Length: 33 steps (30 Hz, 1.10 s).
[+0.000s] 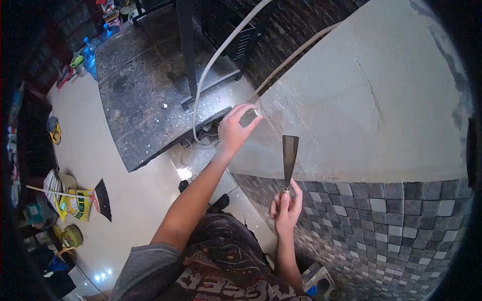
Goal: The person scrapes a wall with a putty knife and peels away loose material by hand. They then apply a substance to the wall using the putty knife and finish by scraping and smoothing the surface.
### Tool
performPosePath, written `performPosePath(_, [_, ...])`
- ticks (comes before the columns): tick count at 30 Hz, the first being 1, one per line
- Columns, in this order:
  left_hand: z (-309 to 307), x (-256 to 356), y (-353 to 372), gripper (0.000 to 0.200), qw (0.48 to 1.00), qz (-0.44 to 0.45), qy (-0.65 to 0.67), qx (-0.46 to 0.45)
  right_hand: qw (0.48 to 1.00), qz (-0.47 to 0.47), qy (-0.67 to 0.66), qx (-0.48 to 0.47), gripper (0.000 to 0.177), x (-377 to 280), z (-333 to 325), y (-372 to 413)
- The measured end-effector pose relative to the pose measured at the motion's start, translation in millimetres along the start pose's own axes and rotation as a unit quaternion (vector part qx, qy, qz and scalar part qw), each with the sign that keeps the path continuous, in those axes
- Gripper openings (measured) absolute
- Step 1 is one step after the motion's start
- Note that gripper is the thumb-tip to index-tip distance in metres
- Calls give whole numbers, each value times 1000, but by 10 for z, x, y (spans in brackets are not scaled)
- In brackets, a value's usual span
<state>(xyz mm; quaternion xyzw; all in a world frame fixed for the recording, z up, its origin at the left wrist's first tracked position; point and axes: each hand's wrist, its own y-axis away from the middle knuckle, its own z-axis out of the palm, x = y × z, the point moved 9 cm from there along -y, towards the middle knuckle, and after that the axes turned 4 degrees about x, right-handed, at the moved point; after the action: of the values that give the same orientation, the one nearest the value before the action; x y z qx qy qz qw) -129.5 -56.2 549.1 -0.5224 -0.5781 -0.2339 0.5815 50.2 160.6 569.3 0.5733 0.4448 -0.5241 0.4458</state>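
Note:
My right hand (286,213) grips a putty knife (289,155) by its handle, the flat dark blade pointing up in front of the wall (331,120). The pale grey wall surface has raised ridges and flaking patches. My left hand (235,131) is curved in a C beside the wall's left edge, thumb and fingers apart. Its fingertips overlap the edge of the wall in this view. Below the pale area, grey mosaic tiles (396,220) cover the wall.
A dark stained slab (135,105) carries a black metal frame (186,50), left of the wall. A white hose (216,55) curves down to cables at the slab's edge. On the shiny floor (145,195) lie a broom (102,199) and a yellow bag (78,205). Blue bottles (90,57) stand further back.

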Motion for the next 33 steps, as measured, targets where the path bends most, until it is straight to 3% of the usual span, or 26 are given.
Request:
performPosePath(3, [-30,-54,54,33,1000,-22,-11,-10,1000,0,-2,3,42,-7,5,25])
performPosePath(6, [-56,-137,98,31,999,14,14,35,1000,1,-3,7,42,-14,26,42])
performPosePath(18, [-3,-494,395,30,988,-136,66,-36,1000,-11,5,7,41,-45,68,101])
performPosePath(21, [60,-617,456,28,985,-116,127,-32,1000,-6,-1,8,42,-38,50,118])
performPosePath(24, [88,-636,506,26,980,-131,129,-77,1000,-9,0,8,42,-48,45,126])
performPosePath(27, [151,-619,529,26,969,-128,36,-206,1000,-9,-1,9,42,-45,27,132])
performPosePath(30, [11,-421,377,34,997,22,36,-69,1000,0,-5,11,42,-37,21,140])
performPosePath(33, [-126,-41,248,50,990,135,-48,9,1000,4,-2,7,42,-32,9,137])
